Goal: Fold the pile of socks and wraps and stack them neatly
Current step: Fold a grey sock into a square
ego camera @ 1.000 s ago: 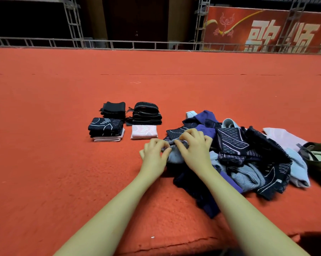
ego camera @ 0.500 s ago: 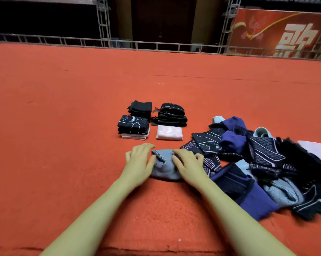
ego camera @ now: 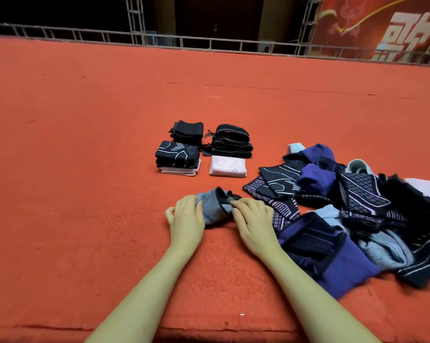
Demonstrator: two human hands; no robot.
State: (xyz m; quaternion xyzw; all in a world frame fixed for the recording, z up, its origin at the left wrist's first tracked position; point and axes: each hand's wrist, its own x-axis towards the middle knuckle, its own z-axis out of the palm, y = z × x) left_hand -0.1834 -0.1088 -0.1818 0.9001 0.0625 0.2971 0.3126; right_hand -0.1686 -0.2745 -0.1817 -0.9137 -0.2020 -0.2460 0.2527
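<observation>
Fingers (ego camera: 236, 206) of the right hand (ego camera: 254, 225) curl over the right end of the grey sock (ego camera: 212, 209), pinching its dark cuff. Left hand (ego camera: 186, 219) lies nearly flat on the sock's left end, fingers together, pressing it to the red carpet (ego camera: 85, 169). Sock position: between both hands, at 6 o'clock from the four folded stacks (ego camera: 204, 149) and at 9 o'clock from the unfolded pile (ego camera: 345, 206), which touches the right hand's outer edge.

Judged step: folding the sock. To do it well, keep the left end pinned, carry the cuff across toward 9 o'clock, align the edges, then flatten the crease. Keep pile items clear of the fold. Only one pink piece (ego camera: 227, 165) occupies the nearest stack, a likely destination.
</observation>
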